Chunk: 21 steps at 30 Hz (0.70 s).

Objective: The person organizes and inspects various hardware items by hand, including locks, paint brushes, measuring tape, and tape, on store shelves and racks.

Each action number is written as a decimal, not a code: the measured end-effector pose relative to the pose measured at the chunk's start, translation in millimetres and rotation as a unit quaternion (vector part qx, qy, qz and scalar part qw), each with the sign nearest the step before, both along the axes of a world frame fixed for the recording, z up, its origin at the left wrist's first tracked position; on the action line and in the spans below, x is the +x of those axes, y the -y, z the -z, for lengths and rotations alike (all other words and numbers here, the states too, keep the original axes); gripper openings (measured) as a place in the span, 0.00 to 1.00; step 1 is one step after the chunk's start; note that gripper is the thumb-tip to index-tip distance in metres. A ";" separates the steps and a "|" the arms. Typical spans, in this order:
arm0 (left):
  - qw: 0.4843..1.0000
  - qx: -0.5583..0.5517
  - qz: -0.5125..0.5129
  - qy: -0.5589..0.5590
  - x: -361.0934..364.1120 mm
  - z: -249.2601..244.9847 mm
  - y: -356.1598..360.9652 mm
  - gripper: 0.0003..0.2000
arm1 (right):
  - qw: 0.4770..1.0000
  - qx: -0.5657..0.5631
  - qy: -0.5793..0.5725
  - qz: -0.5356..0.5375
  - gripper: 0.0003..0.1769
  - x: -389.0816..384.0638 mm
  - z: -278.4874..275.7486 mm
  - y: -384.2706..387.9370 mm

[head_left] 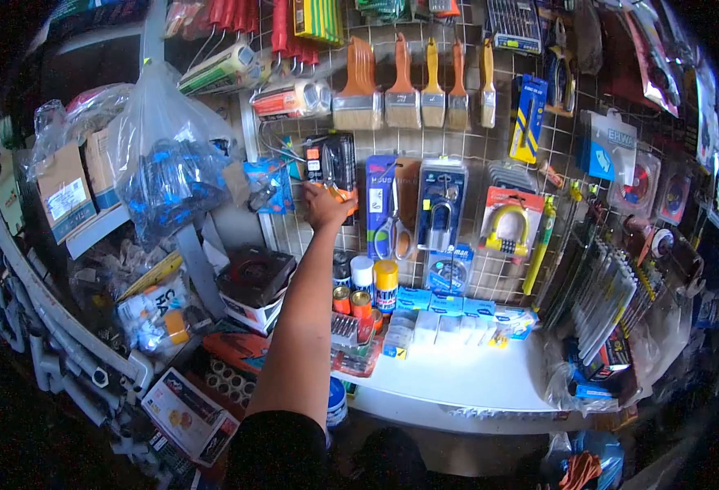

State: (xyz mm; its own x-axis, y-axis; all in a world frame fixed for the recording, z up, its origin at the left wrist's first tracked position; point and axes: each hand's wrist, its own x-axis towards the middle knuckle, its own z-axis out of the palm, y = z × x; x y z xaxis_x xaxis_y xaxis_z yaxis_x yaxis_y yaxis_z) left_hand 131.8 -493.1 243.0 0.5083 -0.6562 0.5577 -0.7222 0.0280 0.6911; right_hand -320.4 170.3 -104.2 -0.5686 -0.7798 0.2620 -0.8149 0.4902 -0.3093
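My left arm reaches up from the bottom of the view to the wire grid wall. My left hand (pixel 327 206) is at the lower part of a black-and-orange package (pixel 337 159) hanging there, its fingers curled on it. What the package contains is hard to make out. Just left of the hand hangs a small blue packet (pixel 268 186). To the right hang large scissors on a purple card (pixel 381 196) and a padlock in a blister pack (pixel 442 204). My right hand is out of view.
Paintbrushes (pixel 404 90) hang above. Below are spray cans (pixel 386 286) and small boxes (pixel 445 304) on a white shelf (pixel 457 371). A plastic bag of blue items (pixel 171 175) hangs left; pipe fittings (pixel 65 367) line the lower left.
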 end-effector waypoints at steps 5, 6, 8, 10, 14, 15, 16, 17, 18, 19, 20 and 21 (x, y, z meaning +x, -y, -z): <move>0.998 -0.056 -0.015 0.034 2.6 8.2 -6.5 0.63 | 1.000 0.015 0.019 0.018 0.38 6.2 -11.4 5.2; 0.997 -0.065 -0.008 0.033 3.6 8.3 -11.3 0.62 | 1.000 0.013 0.017 0.016 0.38 5.4 -10.4 5.0; 0.996 -0.082 0.004 0.033 7.7 7.0 -21.5 0.62 | 1.000 0.013 0.007 0.012 0.38 4.5 -7.0 4.5; 0.995 -0.089 -0.003 0.051 12.3 7.1 -26.6 0.61 | 1.000 0.017 -0.014 0.006 0.38 2.1 -4.1 3.6; 0.997 -0.067 0.007 0.041 16.0 1.2 -42.9 0.62 | 1.000 0.002 -0.020 0.001 0.38 0.0 0.2 1.1; 0.997 -0.072 0.008 0.037 16.6 1.4 -43.6 0.62 | 1.000 -0.002 -0.019 -0.001 0.38 0.7 -1.7 0.9; 0.996 -0.078 0.009 0.034 17.0 1.1 -44.0 0.62 | 1.000 -0.006 -0.019 -0.002 0.38 1.7 -3.4 0.5; 0.997 -0.073 0.007 0.031 17.8 0.7 -44.7 0.62 | 1.000 -0.007 -0.012 0.000 0.38 2.8 -5.1 0.2; 0.997 -0.068 0.006 0.028 18.6 0.2 -47.0 0.62 | 1.000 -0.009 -0.006 0.003 0.38 3.4 -7.3 0.3; 0.998 -0.064 0.004 0.025 19.1 -0.3 -48.9 0.62 | 1.000 -0.011 0.000 0.004 0.38 3.7 -8.3 0.7; 0.998 -0.062 0.000 0.027 18.8 -0.7 -50.2 0.63 | 1.000 -0.012 0.005 0.007 0.38 4.1 -7.9 1.0; 0.998 -0.058 -0.003 0.029 18.2 0.4 -51.5 0.63 | 1.000 -0.012 0.009 0.008 0.38 4.1 -7.7 0.7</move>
